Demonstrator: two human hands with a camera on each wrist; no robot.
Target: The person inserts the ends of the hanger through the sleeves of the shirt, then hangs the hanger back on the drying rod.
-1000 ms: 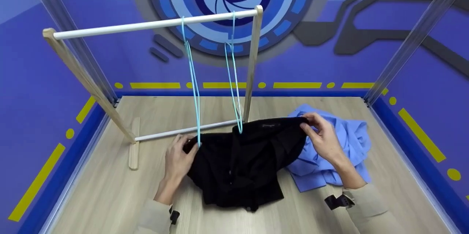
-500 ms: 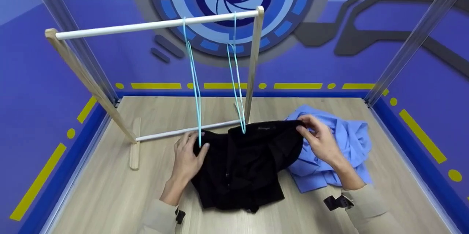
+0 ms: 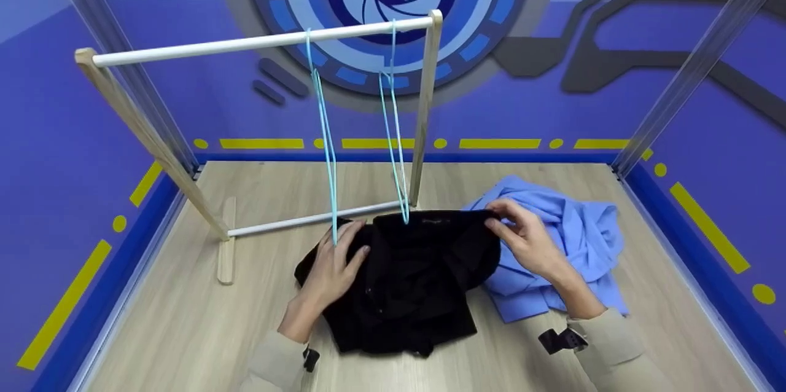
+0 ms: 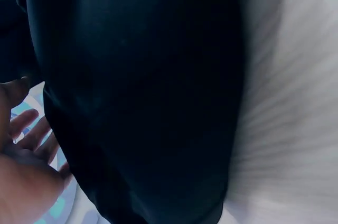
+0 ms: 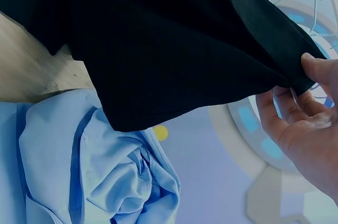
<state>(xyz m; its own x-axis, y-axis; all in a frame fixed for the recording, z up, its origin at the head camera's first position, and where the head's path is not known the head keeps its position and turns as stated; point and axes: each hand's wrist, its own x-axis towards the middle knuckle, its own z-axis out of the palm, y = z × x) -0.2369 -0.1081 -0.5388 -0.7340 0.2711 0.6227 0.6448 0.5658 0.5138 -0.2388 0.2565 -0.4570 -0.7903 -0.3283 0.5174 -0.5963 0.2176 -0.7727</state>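
Note:
Black pants [image 3: 424, 281] lie bunched toward me, with the waistband opening upward and a pale label inside it. My right hand [image 3: 531, 241] pinches the waistband's right corner between thumb and fingers, raised from the table. In the right wrist view the same hand [image 5: 309, 123] grips the corner while the black cloth [image 5: 158, 60] hangs to its left. My left hand [image 3: 328, 272] is over the left part of the pants, fingers extended along the waistband. The left wrist view shows that hand [image 4: 31, 171] with loose, parted fingers beside the cloth [image 4: 142, 97].
A garment rack with a white top bar [image 3: 245, 43] stands behind the pants. From it hang a light blue hanger [image 3: 325, 134] on the left and another hanger [image 3: 396, 134] nearer the right post, their lower ends overlapping hand and pants. A crumpled blue garment [image 3: 571, 238] lies at right.
My left hand has left the waistband's left corner and slid right over the pants. The right hand has drawn its corner slightly left and down. The pants' left side has spread outward.

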